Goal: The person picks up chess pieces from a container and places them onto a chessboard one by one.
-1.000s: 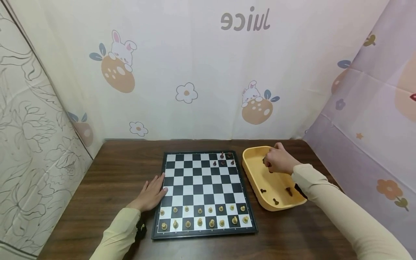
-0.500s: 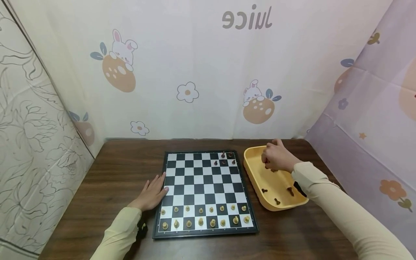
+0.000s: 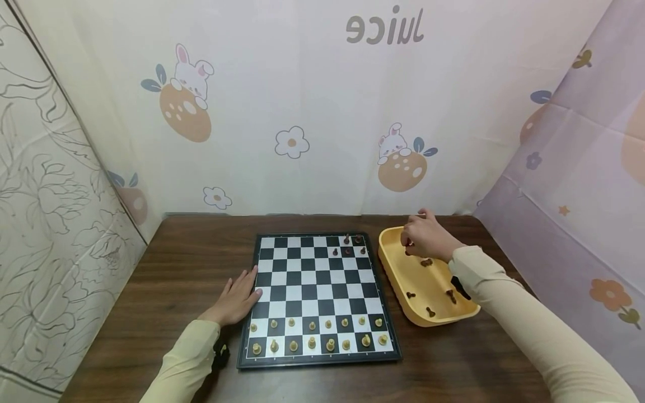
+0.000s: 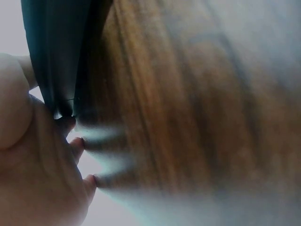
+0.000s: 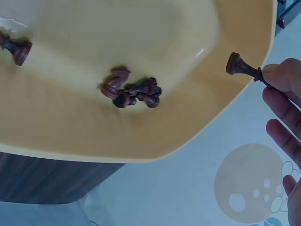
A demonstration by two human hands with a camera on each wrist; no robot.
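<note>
My right hand [image 3: 420, 235] hovers over the far end of a yellow tray [image 3: 398, 280] and pinches a dark brown chess piece [image 5: 241, 67] by its top. Below it in the tray lies a small clump of dark pieces [image 5: 131, 89], with more near the tray's near end [image 3: 428, 311]. My left hand [image 3: 237, 299] lies flat on the wooden table, fingertips against the left edge of the chessboard [image 3: 302, 280]. Light pieces [image 3: 312, 336] fill the board's two nearest rows. Several dark pieces [image 3: 350, 246] stand at its far right corner.
The brown wooden table [image 3: 176, 268] is enclosed by patterned curtains [image 3: 302, 112] at the back and on both sides. The tray sits right of the board, close to its edge. Bare wood shows left of the board and along the front edge.
My right hand has risen from the tray floor toward its far rim, lifting one dark piece out of the clump. The left hand has stayed put.
</note>
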